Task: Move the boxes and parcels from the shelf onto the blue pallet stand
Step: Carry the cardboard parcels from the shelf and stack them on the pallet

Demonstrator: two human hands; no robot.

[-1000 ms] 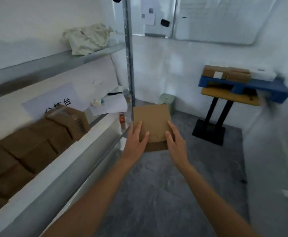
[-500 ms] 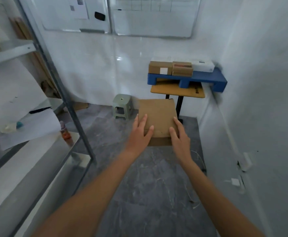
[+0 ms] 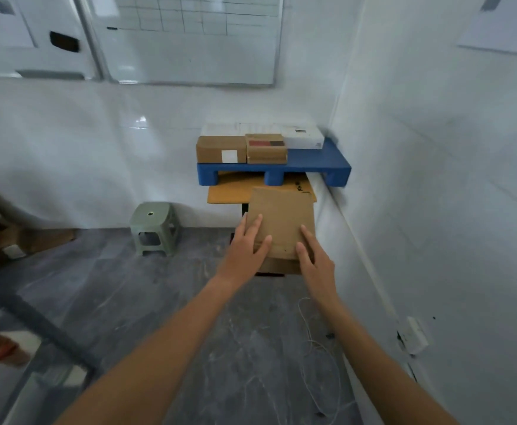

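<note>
I carry a flat brown cardboard box in the air between both hands. My left hand and my right hand press its near corners, fingers lying straight on its top. The box hangs just in front of and below the blue pallet stand, which sits on a yellow-topped table against the back wall. On the pallet stand two brown boxes and, behind them, a white box. The pallet's right front part is bare.
A green plastic stool stands on the grey floor left of the table. Cardboard lies at the left wall. The white wall runs close on my right. A thin cord trails on the floor. The shelf's dark frame crosses the lower left.
My view has swung right, away from the shelf, and I have come closer to the pallet stand. The box stays between both hands the whole time.
</note>
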